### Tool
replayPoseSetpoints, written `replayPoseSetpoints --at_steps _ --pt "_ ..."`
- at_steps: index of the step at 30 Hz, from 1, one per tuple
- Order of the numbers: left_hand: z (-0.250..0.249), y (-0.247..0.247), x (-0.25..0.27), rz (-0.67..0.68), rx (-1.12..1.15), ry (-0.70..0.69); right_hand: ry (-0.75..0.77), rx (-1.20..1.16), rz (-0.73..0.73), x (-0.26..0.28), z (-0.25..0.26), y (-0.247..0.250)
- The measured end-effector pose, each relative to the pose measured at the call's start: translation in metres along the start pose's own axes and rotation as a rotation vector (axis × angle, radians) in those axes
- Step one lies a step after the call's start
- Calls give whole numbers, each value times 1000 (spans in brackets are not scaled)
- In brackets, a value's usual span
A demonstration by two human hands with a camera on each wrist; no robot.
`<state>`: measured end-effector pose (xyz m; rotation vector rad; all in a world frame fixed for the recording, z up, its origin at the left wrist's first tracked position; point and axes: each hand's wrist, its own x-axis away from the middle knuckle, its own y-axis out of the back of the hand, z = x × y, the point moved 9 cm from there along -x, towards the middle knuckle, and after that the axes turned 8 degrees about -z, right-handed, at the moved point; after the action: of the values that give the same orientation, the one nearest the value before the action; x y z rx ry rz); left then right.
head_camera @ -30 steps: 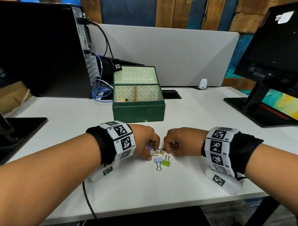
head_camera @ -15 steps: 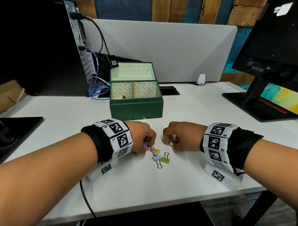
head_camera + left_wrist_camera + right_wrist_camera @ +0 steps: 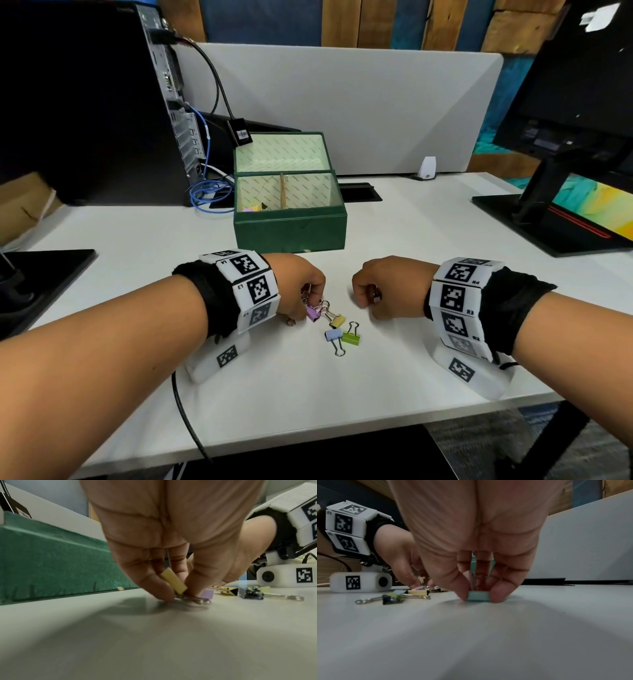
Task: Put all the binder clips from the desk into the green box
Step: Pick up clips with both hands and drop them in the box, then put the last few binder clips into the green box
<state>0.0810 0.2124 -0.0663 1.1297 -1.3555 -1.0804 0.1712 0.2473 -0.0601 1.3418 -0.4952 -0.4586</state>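
Left hand pinches a yellow clip, wire loops on the desk. Right hand pinches a boxy teal clip. Both just before the felt-textured green box.

A black computer tower fills the upper left of the frame, a coiled blue cable beside its base. A grey divider panel spans the middle (a small white device at its foot). A monitor stand sits right.
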Motion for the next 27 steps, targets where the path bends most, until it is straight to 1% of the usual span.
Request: replayPoseSetpoints --at_steps 3,6,8,10,12,15,19,23,27 --pt "1 4 0 -35 15 5 -8 -6 -17 0 -1 2" --pt "6 12 2 -69 11 19 -9 -27 -75 1 -1 10" --pt "13 24 5 -117 24 39 -9 -25 -111 0 -1 17" --pt "22 41 9 -178 90 64 -4 -15 -145 -3 1 29" --pt "32 57 12 -223 177 99 -4 -36 -217 -8 3 51" --pt "47 78 17 -292 278 147 -12 -92 -362 -21 10 98" --pt "68 99 22 -385 419 208 -11 -161 -501 -55 20 141" --pt "86 113 27 -459 508 261 5 -140 -521 -97 30 148" --pt "94 121 24 -487 540 265 -68 -125 -453 -121 20 130"
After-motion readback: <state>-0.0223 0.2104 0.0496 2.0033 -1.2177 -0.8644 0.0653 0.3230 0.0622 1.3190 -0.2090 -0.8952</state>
